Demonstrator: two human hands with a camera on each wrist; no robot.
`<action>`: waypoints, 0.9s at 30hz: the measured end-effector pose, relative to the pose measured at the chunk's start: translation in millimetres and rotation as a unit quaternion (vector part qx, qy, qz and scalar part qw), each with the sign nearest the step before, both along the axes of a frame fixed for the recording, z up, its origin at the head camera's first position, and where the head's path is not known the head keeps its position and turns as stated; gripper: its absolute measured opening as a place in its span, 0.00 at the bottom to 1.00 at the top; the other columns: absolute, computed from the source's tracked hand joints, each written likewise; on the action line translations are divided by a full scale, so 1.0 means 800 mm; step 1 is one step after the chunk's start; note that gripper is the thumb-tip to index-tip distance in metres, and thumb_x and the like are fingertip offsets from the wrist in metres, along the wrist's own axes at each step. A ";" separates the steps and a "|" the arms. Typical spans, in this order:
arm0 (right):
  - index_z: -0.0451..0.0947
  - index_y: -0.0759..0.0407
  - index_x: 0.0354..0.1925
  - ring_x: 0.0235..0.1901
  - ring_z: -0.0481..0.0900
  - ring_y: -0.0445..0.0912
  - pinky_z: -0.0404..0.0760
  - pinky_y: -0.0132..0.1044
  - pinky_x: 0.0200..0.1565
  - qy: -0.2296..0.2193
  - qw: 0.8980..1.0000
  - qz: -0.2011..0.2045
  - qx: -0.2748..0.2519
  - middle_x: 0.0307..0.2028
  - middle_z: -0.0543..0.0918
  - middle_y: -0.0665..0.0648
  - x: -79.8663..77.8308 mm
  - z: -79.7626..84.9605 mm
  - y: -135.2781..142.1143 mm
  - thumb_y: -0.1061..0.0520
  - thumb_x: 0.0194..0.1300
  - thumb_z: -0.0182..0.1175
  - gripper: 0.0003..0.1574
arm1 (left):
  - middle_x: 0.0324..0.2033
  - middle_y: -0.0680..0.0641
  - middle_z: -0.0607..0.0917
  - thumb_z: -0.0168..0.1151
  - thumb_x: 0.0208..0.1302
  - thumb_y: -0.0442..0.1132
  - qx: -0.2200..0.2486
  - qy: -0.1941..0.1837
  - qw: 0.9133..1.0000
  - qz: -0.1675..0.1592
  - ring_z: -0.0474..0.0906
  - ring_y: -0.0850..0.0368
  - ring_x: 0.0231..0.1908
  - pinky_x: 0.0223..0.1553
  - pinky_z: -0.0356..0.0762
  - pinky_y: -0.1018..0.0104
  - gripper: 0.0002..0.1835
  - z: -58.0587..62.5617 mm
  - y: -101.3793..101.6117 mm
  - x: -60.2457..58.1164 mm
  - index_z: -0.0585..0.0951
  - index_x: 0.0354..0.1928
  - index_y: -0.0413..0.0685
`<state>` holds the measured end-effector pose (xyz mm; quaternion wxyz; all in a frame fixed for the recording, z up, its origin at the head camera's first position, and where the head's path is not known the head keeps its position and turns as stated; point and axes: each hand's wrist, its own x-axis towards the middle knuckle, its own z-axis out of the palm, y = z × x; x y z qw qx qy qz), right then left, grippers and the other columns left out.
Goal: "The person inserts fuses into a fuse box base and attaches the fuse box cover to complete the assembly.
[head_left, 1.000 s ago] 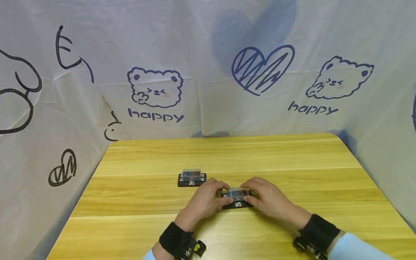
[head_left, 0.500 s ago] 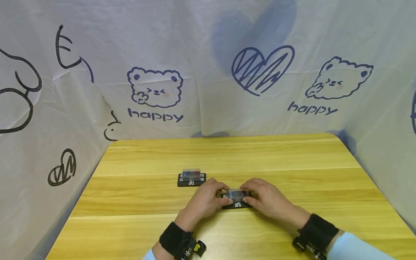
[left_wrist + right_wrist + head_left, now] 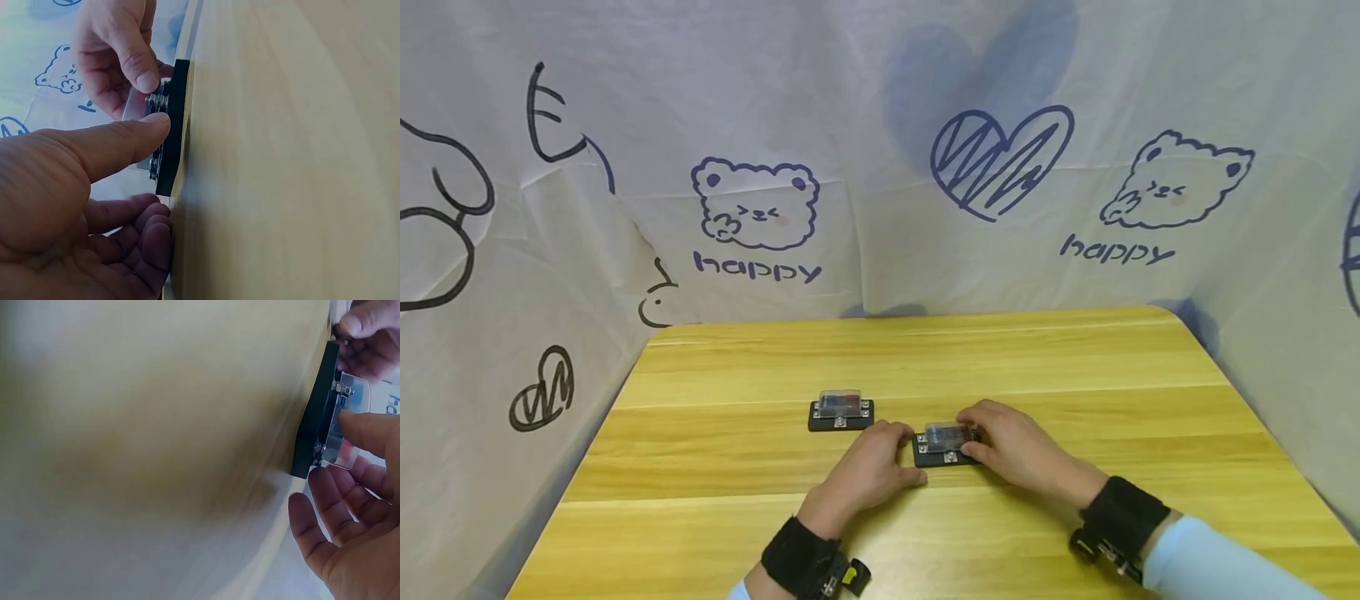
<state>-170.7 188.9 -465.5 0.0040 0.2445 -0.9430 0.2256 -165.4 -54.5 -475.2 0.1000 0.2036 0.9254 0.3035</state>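
A fuse block [image 3: 946,437] with a black base and a clear cover lies on the table, in front of me and slightly right. Red and blue pieces show through its cover [image 3: 355,394], and metal screw terminals [image 3: 156,100] line the base. My right hand [image 3: 1018,446] pinches the right end of the cover, thumb in front and fingers behind. At the block's left end my left hand [image 3: 871,468] rests with relaxed fingers and thumb spread apart, gripping nothing. Whether its fingertips touch the base is hard to tell.
A second, similar fuse block [image 3: 841,406] sits on the wooden table [image 3: 722,375], behind and left of the first. White cloth [image 3: 865,100] with drawn bears and hearts hangs around the back and sides.
The left thumb and fingers have come off the cover and spread apart. Under the right hand, the fuse block has shifted slightly away from me. The second block stays put.
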 end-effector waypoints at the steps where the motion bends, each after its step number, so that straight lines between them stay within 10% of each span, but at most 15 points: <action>1: 0.77 0.53 0.53 0.41 0.77 0.42 0.80 0.44 0.44 0.000 1.000 -0.003 0.000 0.46 0.81 0.51 -0.004 0.000 0.000 0.50 0.61 0.66 0.23 | 0.44 0.48 0.79 0.72 0.51 0.54 -0.004 -0.001 1.000 0.002 0.74 0.56 0.43 0.49 0.77 0.58 0.36 0.000 -0.001 0.000 0.75 0.59 0.42; 27: 0.73 0.59 0.60 0.45 0.79 0.50 0.81 0.49 0.45 -0.008 0.998 -0.058 -0.013 0.52 0.79 0.59 -0.054 -0.007 -0.006 0.50 0.64 0.63 0.28 | 0.50 0.42 0.79 0.71 0.52 0.52 -0.050 0.012 0.999 -0.010 0.73 0.50 0.51 0.56 0.73 0.54 0.34 0.003 -0.011 0.009 0.76 0.59 0.42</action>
